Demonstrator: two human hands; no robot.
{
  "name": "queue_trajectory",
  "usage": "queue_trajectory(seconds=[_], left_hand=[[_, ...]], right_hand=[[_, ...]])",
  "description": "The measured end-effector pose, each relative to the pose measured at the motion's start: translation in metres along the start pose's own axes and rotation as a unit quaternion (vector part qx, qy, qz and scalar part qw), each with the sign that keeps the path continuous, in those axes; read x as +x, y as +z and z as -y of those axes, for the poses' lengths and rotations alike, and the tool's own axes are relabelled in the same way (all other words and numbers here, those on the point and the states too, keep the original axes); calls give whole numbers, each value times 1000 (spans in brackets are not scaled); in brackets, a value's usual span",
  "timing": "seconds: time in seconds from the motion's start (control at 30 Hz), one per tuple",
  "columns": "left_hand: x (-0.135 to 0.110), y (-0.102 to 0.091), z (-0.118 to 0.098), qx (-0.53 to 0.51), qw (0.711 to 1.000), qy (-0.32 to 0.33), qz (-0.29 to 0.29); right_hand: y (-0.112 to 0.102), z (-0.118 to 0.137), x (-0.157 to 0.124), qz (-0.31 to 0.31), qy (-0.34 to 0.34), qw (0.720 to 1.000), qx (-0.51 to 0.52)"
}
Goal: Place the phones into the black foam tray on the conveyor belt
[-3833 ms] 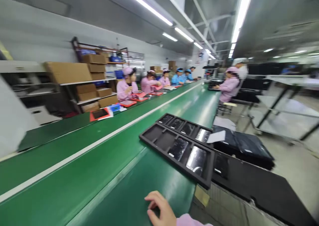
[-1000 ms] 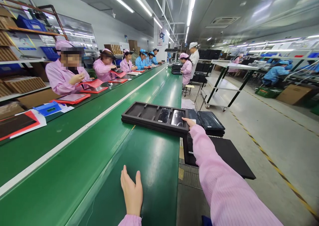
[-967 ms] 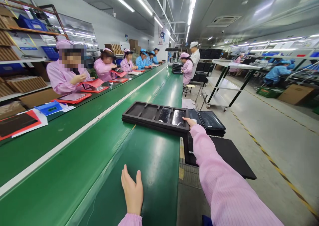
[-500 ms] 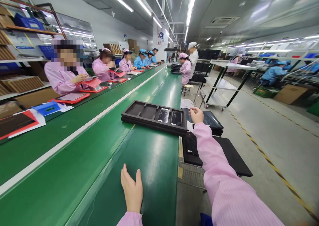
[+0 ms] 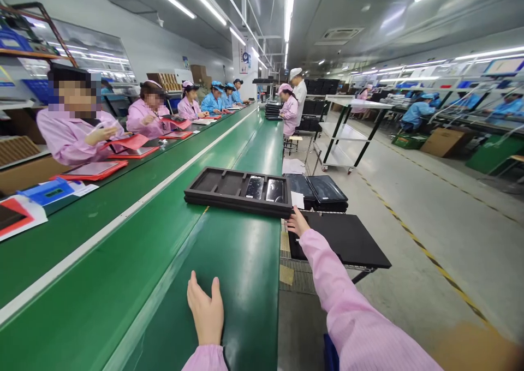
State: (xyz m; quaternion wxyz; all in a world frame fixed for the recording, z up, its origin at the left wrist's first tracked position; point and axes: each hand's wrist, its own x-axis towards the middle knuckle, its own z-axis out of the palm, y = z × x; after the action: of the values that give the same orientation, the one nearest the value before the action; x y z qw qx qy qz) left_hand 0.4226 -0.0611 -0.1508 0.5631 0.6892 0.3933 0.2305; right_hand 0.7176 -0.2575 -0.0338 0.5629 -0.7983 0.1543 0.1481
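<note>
Our right hand beside the black tray
Slots likely keep its glossy panels apart on the green desk; our left hand spreads its fingers, the right's grip we cannot tell.

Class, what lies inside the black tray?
Two shiny screens lie side by side in the right half of the black tray. What's beneath them is covered.

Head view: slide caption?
Right hand beside a black tray holding two glossy panels; left hand, open, over green belt.
</note>
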Motion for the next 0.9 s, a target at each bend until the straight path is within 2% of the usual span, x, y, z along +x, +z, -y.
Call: queue_trajectory(seconds=[0.1,0.2,0.33,0.47,0.6,0.77,0.83,0.9], left_hand=[[1,1,0,3,1000,0,3],[1,2,-1,4,1000,4,4],[1,2,-1,-1,1000,11,8],[3,0,3,-20,1000,17,2],[5,-2,7,-58,998,6,7],[5,0,9,-67,997,30,-15],[5,-1,9,-58,995,31,-80],[3,-4,7,-45,983,29,-174]], right_hand=[[16,13,8,20,10,999,25],[22,25,16,14,14,999,28],[26,33,21,-20,1,1000,13],[31,40,9,-59,1,998,-14],[25,48,-26,-59,-21,998,-22],[-5,40,-99,-36,-2,999,-16],[-23,23,-132,-31,17,999,-9],[-43,0,-163,-20,34,999,0]])
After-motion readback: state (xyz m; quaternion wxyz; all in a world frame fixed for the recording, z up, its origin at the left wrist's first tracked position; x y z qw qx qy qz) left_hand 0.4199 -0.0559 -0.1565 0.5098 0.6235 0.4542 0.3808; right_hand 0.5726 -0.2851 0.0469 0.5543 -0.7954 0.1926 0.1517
